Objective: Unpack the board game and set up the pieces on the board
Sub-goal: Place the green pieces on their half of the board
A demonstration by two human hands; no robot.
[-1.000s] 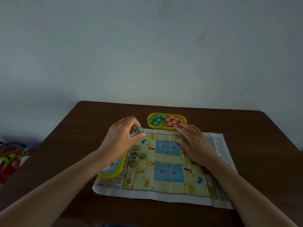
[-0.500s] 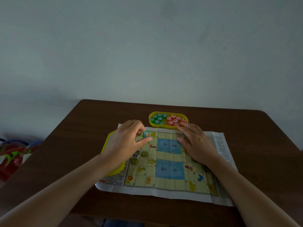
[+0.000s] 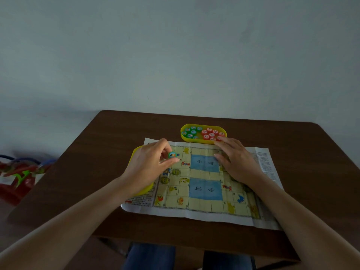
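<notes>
You have the yellow tray (image 3: pixel 194 140) at centre frame: green pieces (image 3: pixel 191 131) left, red pieces (image 3: pixel 211 134) right.
Your left grip (image 3: pixel 150 166) pinches one green piece (image 3: pixel 172 154) over the board's (image 3: pixel 204 173) upper-left squares; your right grip (image 3: pixel 239 162) rests flat on the board.

One paper game board (image 3: pixel 202 208) with two blue river patches (image 3: pixel 204 163). Two yellow trays (image 3: pixel 145 190); the far tray (image 3: pixel 184 138) holds roughly seven green pieces (image 3: pixel 193 132) and seven or eight red pieces (image 3: pixel 211 134). One loose green piece (image 3: pixel 172 154) is pinched in the left hand (image 3: pixel 150 166).
</notes>
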